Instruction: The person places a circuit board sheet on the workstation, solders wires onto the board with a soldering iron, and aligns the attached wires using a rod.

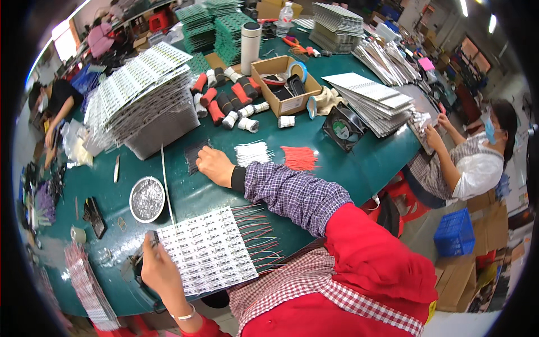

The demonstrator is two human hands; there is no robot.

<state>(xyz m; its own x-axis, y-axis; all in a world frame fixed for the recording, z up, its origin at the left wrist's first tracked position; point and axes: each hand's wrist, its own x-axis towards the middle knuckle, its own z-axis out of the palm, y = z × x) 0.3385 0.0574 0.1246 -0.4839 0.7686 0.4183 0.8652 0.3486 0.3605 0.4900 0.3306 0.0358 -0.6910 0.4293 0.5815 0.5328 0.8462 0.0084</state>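
Observation:
A white circuit board panel printed with rows of small circuits lies at the table's near edge. Red, white and dark wires stick out from its right side. At the panel's upper left corner, my left hand is closed around a small dark thing I cannot make out. My right hand reaches across the table, its fingers pinched at the edge of a pile of black wires. To the right of it lie a pile of white wires and a pile of red wires.
A metal bowl of silvery bits stands left of a thin white strip. Tall panel stacks, wire bundles, a cardboard box, a flask and a black fan stand beyond. A co-worker sits at the right.

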